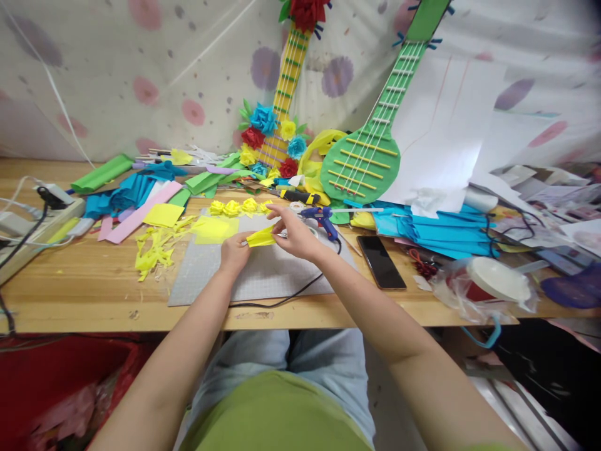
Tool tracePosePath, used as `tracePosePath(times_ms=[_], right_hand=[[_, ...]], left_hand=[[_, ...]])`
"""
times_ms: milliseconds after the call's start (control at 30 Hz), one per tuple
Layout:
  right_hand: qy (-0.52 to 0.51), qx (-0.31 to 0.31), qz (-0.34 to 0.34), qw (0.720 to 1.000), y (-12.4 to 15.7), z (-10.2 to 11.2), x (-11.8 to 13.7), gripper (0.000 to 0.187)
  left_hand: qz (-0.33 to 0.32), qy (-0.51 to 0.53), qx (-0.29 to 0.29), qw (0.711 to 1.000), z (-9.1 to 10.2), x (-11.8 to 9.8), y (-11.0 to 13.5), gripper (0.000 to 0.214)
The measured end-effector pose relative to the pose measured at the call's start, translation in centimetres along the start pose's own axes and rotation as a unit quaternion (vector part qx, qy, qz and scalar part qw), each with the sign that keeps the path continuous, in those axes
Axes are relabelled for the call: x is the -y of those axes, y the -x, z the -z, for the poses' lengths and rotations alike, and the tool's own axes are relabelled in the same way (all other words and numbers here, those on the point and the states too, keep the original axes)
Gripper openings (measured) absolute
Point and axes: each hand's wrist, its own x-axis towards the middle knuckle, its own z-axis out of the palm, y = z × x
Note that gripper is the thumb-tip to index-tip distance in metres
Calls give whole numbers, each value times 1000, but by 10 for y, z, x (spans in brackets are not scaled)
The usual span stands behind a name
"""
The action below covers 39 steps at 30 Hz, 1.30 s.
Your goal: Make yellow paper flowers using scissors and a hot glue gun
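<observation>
A folded piece of yellow crepe paper [261, 237] is stretched between my two hands above the grey cutting mat [201, 285]. My left hand [233, 252] pinches its left end. At the other end is my right hand [297, 235], its thumb and a finger closed at the paper and other fingers raised. Something small and shiny shows by the right fingertips, too small to name. Behind the hands sits a row of several yellow paper flowers [231, 208]. Flat yellow paper sheets [213, 229] lie left of the paper. A blue glue gun [323, 219] rests just beyond my right hand.
Yellow scraps [154, 254] and coloured paper rolls [103, 174] lie at left. A black phone [381, 262] and a bagged tub [488, 282] are at right. A green paper lute [361, 164] and a flowered yellow one [284, 81] lean behind. A black cord [277, 304] crosses the mat's front.
</observation>
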Motion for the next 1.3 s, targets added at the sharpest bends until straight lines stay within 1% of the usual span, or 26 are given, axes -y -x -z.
tracePosePath(times_ms=[267,467,567,700,833,900,967,1033,1100,1167,1300], right_hand=[[-44,-28,-6,999,-3,2,-1,60],[-84,-39,-43,995,-6,3,-2,61],[-104,-54,-56,992,-8,3,-3,60],[-131,-80,-68,986,-11,4,-6,55],[-123,-103,-93,983,-8,7,-21,55],[-81,-110,-134,982,-2,9,-36,53],[-8,-86,-198,976,6,11,-52,47],[97,-32,-251,963,14,12,-65,37],[180,9,-259,949,20,12,-71,28],[229,40,-257,938,22,12,-71,26],[256,94,-266,925,17,13,-59,28]], left_hand=[[10,-9,2,1000,0,1,0,27],[12,37,1,999,-3,6,-2,25],[20,59,5,998,-3,5,-2,23],[37,105,3,994,-4,2,-2,26],[77,175,-9,981,-6,0,-5,35],[99,222,-16,970,-7,-1,-7,39],[113,275,-15,955,-7,-2,-8,42],[124,327,-4,937,-5,-4,-9,45],[137,374,12,917,-3,-6,-9,46],[155,418,27,895,0,-8,-9,46],[177,494,49,850,7,-8,-11,40]])
